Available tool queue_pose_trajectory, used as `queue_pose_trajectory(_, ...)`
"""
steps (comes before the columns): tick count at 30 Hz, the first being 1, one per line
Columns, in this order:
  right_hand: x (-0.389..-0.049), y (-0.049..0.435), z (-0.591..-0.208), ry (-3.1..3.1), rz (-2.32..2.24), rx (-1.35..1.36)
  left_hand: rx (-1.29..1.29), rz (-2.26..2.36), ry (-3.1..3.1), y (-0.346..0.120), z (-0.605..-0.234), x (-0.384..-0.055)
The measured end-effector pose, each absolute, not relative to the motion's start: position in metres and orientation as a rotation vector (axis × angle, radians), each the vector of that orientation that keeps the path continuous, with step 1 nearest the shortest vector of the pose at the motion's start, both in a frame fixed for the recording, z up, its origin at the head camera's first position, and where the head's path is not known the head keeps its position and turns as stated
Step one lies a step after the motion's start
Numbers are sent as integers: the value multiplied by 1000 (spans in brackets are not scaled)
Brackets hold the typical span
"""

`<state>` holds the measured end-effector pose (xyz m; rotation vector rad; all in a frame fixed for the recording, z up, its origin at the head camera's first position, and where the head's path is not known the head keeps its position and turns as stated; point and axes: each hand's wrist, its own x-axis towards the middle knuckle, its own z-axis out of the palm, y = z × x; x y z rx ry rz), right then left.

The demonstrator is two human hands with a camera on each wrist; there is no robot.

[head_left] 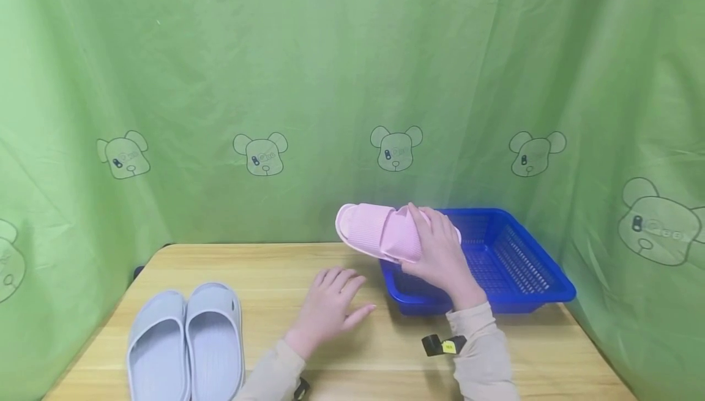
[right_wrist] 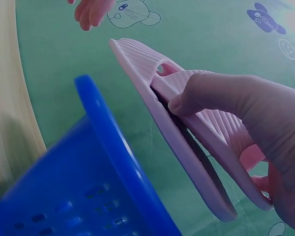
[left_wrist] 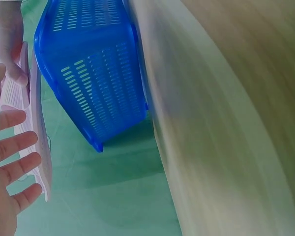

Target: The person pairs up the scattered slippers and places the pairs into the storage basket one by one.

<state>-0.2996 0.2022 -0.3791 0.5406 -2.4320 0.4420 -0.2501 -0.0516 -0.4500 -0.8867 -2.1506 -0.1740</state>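
Over the left part of the blue basket (head_left: 542,296), my right hand (head_left: 440,257) grips a pair of pink ribbed slippers (head_left: 371,226) held above the rim. In the right wrist view the pink slippers (right_wrist: 162,123) lie one against the other, toes pointing away from the wrist, with the thumb (right_wrist: 201,93) pressed between their two layers. My left hand (head_left: 327,306) hovers over the table left of the basket, fingers spread and holding nothing. The left wrist view shows its fingers (left_wrist: 19,142) overlapping the pink slippers.
A pair of light grey-blue slippers (head_left: 215,352) lies side by side at the table's front left. The wooden table (head_left: 264,260) backs onto a green curtain (head_left: 330,82) with bear prints, which also hangs on both sides.
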Motion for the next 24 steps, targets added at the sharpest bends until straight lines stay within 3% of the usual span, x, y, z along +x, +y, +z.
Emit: queue_pose_trajectory(24,-298,221,-379,-2428,436,511,-1109,-153,-2547,-19,-457,-245)
